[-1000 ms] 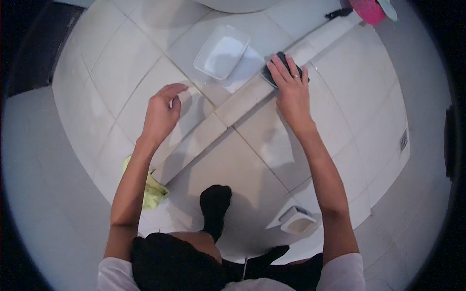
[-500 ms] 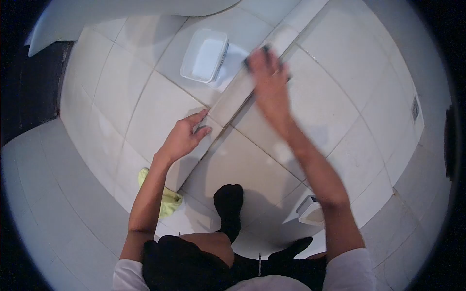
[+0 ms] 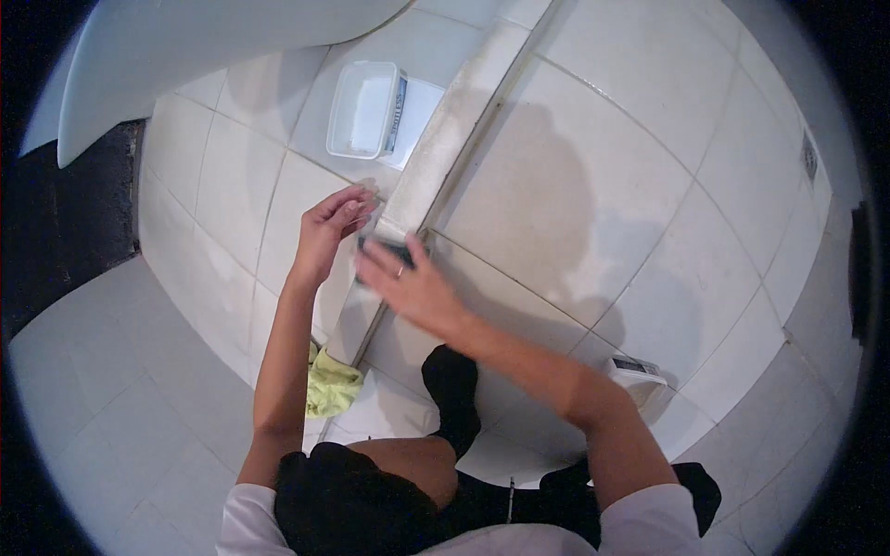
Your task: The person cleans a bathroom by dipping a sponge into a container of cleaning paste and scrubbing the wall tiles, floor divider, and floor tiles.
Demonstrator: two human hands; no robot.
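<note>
My right hand (image 3: 408, 285) presses a dark, block-like pad (image 3: 394, 250) against the raised tiled ledge (image 3: 454, 120); the hand is blurred and covers much of the pad. Close by on the left, my left hand (image 3: 336, 222) hovers near the ledge's edge, its fingers loosely bent and slightly blurred, with nothing visible in them. Beyond it, a clear plastic tub (image 3: 363, 111) with a printed label stands on the tiles beside the ledge. A yellow-green cloth (image 3: 332, 385) lies crumpled by the ledge's near end.
A second small tub (image 3: 640, 375) stands on the floor at right, partly behind my right forearm. A pale curved fixture (image 3: 204, 56) overhangs the upper left. My black-socked foot (image 3: 451, 389) is beside the ledge. A drain grate (image 3: 808, 156) sits at far right.
My right hand has come down along the ledge with the dark pad, from near the upper end to beside my left hand. My left hand has lifted slightly, its fingers drawn closer together.
</note>
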